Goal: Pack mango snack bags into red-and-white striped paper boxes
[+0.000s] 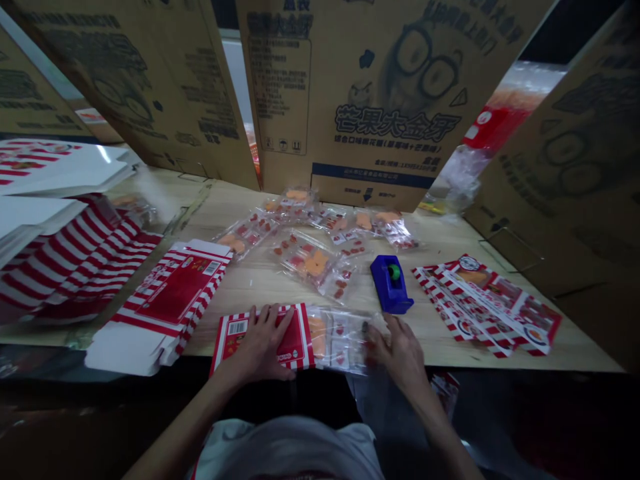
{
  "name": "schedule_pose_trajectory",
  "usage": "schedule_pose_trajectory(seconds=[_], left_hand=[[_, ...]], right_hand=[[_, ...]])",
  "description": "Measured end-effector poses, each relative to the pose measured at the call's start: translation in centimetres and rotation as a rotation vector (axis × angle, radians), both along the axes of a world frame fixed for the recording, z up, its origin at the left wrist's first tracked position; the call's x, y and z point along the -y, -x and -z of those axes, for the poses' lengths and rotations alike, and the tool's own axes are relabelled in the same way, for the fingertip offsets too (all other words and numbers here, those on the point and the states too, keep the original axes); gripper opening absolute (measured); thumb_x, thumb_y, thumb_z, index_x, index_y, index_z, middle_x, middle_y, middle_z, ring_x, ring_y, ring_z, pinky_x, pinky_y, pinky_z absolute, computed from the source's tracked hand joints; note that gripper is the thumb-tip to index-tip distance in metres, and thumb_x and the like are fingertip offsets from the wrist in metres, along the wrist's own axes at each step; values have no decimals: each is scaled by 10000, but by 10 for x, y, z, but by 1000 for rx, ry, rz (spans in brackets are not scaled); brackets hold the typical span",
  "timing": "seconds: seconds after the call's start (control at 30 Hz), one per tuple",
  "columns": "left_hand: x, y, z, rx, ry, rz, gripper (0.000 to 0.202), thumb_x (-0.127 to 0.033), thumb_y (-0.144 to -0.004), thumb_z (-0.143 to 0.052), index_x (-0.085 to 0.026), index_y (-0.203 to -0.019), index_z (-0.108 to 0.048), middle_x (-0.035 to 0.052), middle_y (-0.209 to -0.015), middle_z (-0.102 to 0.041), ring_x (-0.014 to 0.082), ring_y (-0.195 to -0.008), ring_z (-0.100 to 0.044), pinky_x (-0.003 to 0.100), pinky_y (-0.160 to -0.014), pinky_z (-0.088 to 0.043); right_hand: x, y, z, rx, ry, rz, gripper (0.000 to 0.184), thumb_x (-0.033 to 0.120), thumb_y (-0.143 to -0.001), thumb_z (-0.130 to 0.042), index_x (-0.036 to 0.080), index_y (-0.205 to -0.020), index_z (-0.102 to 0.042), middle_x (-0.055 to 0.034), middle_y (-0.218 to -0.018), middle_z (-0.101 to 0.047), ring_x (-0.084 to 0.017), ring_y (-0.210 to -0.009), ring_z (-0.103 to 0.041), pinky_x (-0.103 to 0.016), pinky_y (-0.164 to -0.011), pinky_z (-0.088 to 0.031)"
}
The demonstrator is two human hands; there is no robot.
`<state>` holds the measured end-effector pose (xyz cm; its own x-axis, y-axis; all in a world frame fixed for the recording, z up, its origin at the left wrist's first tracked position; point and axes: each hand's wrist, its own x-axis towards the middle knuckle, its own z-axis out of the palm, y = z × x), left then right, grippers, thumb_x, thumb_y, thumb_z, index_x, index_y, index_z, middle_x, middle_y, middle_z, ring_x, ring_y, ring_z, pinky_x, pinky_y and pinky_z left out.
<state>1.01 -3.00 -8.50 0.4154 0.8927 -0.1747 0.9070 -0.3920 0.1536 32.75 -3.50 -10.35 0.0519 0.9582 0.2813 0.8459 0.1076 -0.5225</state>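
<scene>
My left hand [263,343] lies over a flat red-and-white striped box [300,327], its fingers on top and the thumb along the near edge. At the box's right end is a clear plastic packet [343,340] with an orange piece and small red-printed sachets; part of it is covered by the box. My right hand [400,347] grips the packet's right end, fingers curled and slightly blurred. A blue tape dispenser [390,285] stands just beyond my right hand. Several similar packets [313,263] lie farther back.
Another striped box [183,287] lies to the left, beside a stack of striped cartons [75,260]. Several printed cards [493,300] are fanned out on the right. Tall brown cardboard boxes [360,87] wall off the back of the wooden table [440,243].
</scene>
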Motion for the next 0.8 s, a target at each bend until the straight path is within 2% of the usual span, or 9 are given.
schedule_pose_trajectory(seconds=[0.07, 0.13, 0.33, 0.43, 0.5, 0.57, 0.63, 0.73, 0.8], left_hand=[[0, -2, -1, 4, 12, 2, 1224, -565, -451, -799, -116, -1474, -296, 273, -1483, -310, 467, -1365, -266, 633, -1117, -91], [1, -6, -2, 12, 24, 17, 1212, -554, -455, -797, -119, -1471, -299, 265, -1477, -325, 462, -1364, -272, 630, -1118, -99], [8, -22, 7, 86, -61, 79, 1190, -501, -437, -812, -116, -1454, -329, 265, -1448, -353, 458, -1340, -293, 617, -1119, -108], [7, -20, 11, 125, -139, 22, 1171, -489, -428, -815, -113, -1438, -358, 260, -1406, -390, 450, -1295, -336, 619, -1104, -136], [5, -18, 8, 143, -201, -62, 1149, -506, -444, -809, -107, -1428, -371, 257, -1381, -407, 444, -1262, -361, 616, -1086, -173], [5, -20, 0, 172, -280, -184, 1127, -556, -486, -787, -88, -1422, -368, 261, -1358, -417, 438, -1231, -380, 601, -1057, -231], [8, -26, -9, 220, -352, -310, 1145, -613, -512, -766, -61, -1424, -347, 269, -1334, -422, 435, -1197, -398, 586, -1018, -285], [18, -36, -16, 326, -380, -408, 1174, -624, -519, -775, -67, -1443, -313, 258, -1302, -439, 432, -1149, -425, 586, -961, -339], [26, -39, -14, 462, -344, -421, 1079, -562, -595, -769, -125, -1462, -300, 212, -1255, -483, 400, -1123, -458, 569, -943, -372]], right_hand=[[15, -13, 0, -19, 135, 59, 481, 468, -889, -451, 128, -1195, -601, -184, -1033, -668, -327, -983, -631, -480, -848, -515], [22, -6, 1, -112, 212, 30, 469, 473, -909, -414, 158, -1205, -594, -161, -1053, -678, -307, -996, -638, -454, -865, -514], [15, 83, 2, -549, 375, -261, 490, 458, -926, -429, 191, -1332, -491, -130, -1170, -663, -264, -1021, -643, -415, -894, -511], [15, 107, 1, -733, 353, -349, 432, 415, -917, -484, 210, -1297, -496, -118, -1174, -658, -247, -1036, -635, -399, -899, -508], [19, 107, 0, -812, 230, -266, 325, 382, -903, -526, 210, -1178, -540, -107, -1114, -660, -232, -1015, -629, -388, -894, -500], [26, 104, -1, -813, 23, -122, 197, 350, -856, -610, 207, -978, -551, -89, -1047, -635, -224, -1009, -603, -386, -912, -473], [32, 103, 0, -837, -79, -64, 239, 321, -792, -694, 216, -858, -490, -73, -1032, -605, -217, -997, -588, -376, -895, -472], [35, 110, 2, -1035, 46, -71, 365, 319, -735, -755, 234, -824, -412, -24, -913, -619, -174, -812, -616, -307, -727, -513], [31, 114, 2, -1161, 105, -6, 381, 338, -735, -761, 240, -826, -404, 25, -787, -612, -139, -676, -597, -257, -622, -497]])
